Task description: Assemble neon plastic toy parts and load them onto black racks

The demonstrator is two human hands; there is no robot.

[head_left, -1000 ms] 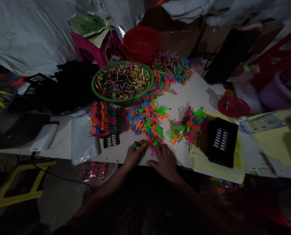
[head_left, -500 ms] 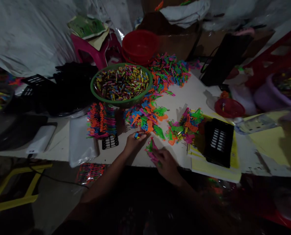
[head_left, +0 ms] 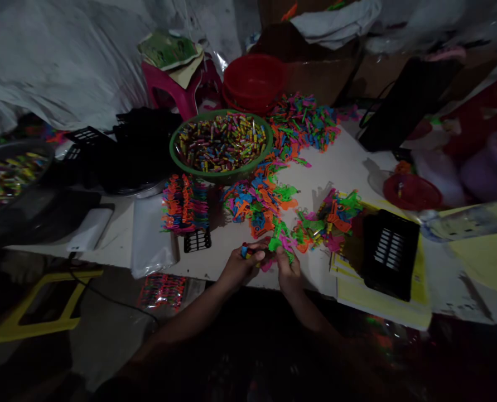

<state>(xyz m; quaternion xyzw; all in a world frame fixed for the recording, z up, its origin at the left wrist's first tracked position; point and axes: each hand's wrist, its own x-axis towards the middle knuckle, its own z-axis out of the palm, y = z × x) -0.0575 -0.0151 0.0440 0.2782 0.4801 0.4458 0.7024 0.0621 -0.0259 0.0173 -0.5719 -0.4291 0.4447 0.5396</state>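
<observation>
My left hand [head_left: 240, 267] is closed, thumb against fingers, on small plastic pieces. A blue and red bit shows at its knuckles, and pink shows below its thumb. Close beside it, my right hand [head_left: 289, 272] pinches a bright green plastic piece [head_left: 275, 244], with pink showing behind. The two hands nearly meet over the table's front edge; the exact shape of what they hold is too small and dark to tell. Just beyond them lies a loose pile of orange, blue, green and pink plastic pieces [head_left: 254, 201]. A smaller mixed heap [head_left: 339, 215] lies to the right.
A green basin [head_left: 176, 159] holds many small wrapped cylinders. Rows of plastic pieces [head_left: 185, 204] stand near a black slotted tray [head_left: 198, 241] and clear plastic bags [head_left: 152, 240]. Black trays [head_left: 388, 254] rest on yellow paper at right. Red basins [head_left: 254, 78] stand behind.
My right hand has come up beside my left, and a green piece now shows upright between them. The left hand has closed further. The view has swung slightly left.
</observation>
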